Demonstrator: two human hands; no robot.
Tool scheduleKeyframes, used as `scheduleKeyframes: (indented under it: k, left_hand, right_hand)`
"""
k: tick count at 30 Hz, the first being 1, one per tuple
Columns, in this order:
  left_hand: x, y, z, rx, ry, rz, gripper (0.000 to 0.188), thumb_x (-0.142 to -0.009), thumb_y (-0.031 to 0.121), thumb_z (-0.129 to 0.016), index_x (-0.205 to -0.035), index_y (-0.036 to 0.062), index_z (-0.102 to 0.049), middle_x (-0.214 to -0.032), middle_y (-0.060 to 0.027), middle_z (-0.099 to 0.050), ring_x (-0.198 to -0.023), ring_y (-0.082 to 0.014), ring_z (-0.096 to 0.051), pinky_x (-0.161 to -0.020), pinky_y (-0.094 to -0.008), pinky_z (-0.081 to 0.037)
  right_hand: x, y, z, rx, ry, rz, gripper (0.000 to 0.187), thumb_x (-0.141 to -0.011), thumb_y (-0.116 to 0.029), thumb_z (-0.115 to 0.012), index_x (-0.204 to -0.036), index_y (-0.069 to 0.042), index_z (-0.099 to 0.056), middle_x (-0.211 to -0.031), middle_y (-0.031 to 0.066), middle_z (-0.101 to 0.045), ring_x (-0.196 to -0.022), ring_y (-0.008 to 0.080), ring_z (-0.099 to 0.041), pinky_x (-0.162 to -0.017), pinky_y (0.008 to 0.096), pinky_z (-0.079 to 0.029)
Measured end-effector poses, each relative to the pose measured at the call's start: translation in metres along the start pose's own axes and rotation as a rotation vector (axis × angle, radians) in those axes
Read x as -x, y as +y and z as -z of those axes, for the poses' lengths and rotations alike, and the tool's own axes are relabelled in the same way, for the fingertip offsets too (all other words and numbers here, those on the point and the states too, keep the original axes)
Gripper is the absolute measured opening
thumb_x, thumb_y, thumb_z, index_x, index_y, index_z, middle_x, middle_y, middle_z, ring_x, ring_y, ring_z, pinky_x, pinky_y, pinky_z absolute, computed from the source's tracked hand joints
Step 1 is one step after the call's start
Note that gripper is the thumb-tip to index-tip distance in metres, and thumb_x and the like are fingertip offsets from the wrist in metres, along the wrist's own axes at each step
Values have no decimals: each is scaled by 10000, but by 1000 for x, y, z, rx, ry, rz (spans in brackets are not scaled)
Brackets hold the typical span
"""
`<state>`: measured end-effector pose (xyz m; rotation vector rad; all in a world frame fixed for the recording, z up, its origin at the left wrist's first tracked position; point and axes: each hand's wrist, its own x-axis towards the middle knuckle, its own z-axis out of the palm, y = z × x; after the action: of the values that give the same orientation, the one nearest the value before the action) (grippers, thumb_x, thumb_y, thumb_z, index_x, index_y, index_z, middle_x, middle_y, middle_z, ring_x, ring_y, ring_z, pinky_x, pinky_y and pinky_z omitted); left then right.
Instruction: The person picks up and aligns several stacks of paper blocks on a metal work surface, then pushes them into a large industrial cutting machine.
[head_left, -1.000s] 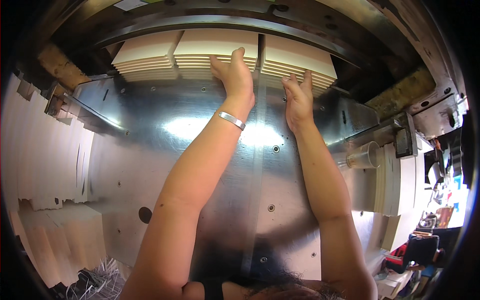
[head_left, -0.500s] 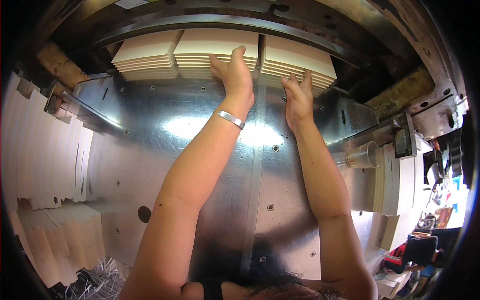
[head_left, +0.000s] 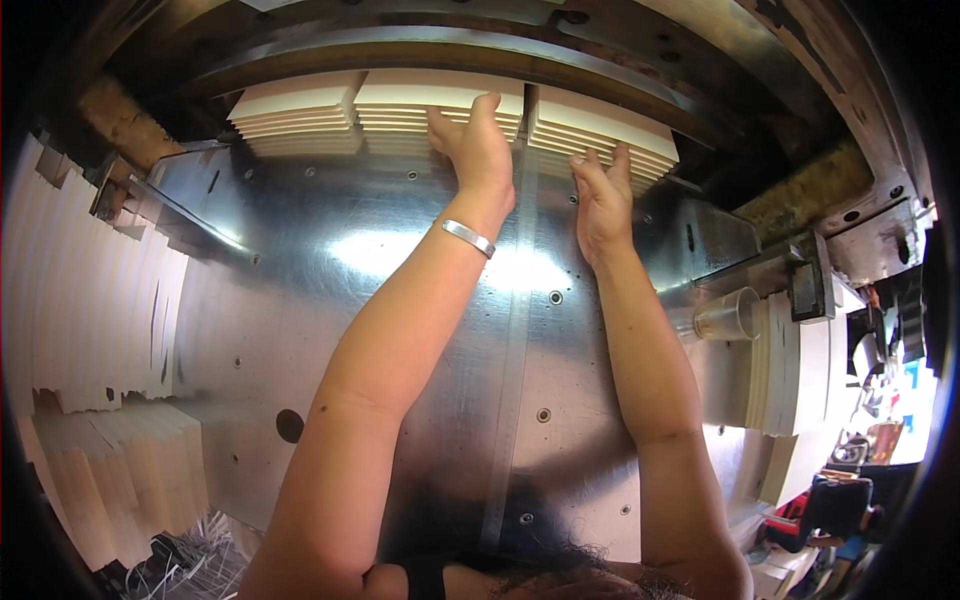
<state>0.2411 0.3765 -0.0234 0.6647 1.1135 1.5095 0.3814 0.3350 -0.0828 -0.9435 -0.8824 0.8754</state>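
Three low stacks of cream-coloured sheets or boards lie side by side under a dark metal bar (head_left: pixel 420 52) at the far side of a shiny metal table (head_left: pixel 300 300). My left hand (head_left: pixel 482 150), below a silver wrist bracelet (head_left: pixel 467 239), is open against the front edge of the middle stack (head_left: pixel 440 92). Its thumb side points upward over that stack. My right hand (head_left: pixel 604 205) is open at the front edge of the right stack (head_left: pixel 605 122), fingertips at its layers. The left stack (head_left: pixel 295 100) is untouched. Neither hand grips anything.
Tall piles of cream sheets (head_left: pixel 90 290) stand on the left, above paper shreds (head_left: pixel 200 565). A clear plastic cup (head_left: pixel 728 314) lies by another pile (head_left: pixel 790 370) on the right. Metal side guides (head_left: pixel 195 215) flank the table. A ruler-like strip (head_left: pixel 515 330) runs along its middle.
The metal bar sits lower over the stacks, hiding more of their top faces. My hands keep almost the same pose at the stacks' edges; the whole view has shifted slightly.
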Motion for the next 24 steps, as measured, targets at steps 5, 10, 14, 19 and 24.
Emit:
scheduleKeyframes:
  k: [5,10,14,19,24]
  left_hand:
    - [-2,-3,0,-28,24,-21,1061,-859,364,-672,-1637,-19,-62,-1711,-193,-18,-1581,-353,-82,-1255,-506,-169]
    - [0,-1,0,15,16,-15,1066,-861,368,-676,-1638,-17,-58,-1714,-192,-2,-1586,-346,-51,-1257,-501,-158]
    - [1,3,2,20,-26,1,1093,-874,344,-666,-1626,-35,30,-1707,-183,64,-1594,-335,-1,-1269,-459,-142]
    - [5,6,2,22,-43,5,1100,-872,349,-664,-1627,-29,40,-1708,-181,75,-1594,-339,9,-1266,-474,-154]
    - [6,8,4,22,-47,14,1107,-868,351,-661,-1629,-20,51,-1708,-178,78,-1592,-351,8,-1262,-497,-162]
  right_hand:
    - [3,-4,-2,-18,10,-26,1079,-861,-73,-705,-1624,53,47,-1694,187,86,-1584,389,-114,-1223,437,-283]
    - [1,-2,0,-35,-4,-46,1077,-870,-83,-694,-1623,50,65,-1695,188,85,-1588,382,-102,-1233,426,-254]
    - [-1,-2,1,-52,-23,-46,1076,-874,-76,-688,-1620,53,76,-1696,201,97,-1590,385,-85,-1239,425,-236]
    - [1,-4,0,-86,-36,-52,1018,-899,-61,-668,-1615,57,46,-1639,240,-63,-1570,347,-139,-1234,390,-238]
    - [8,-12,-9,-43,-8,-49,970,-927,-56,-643,-1603,84,39,-1617,272,-159,-1569,319,-156,-1247,361,-221]
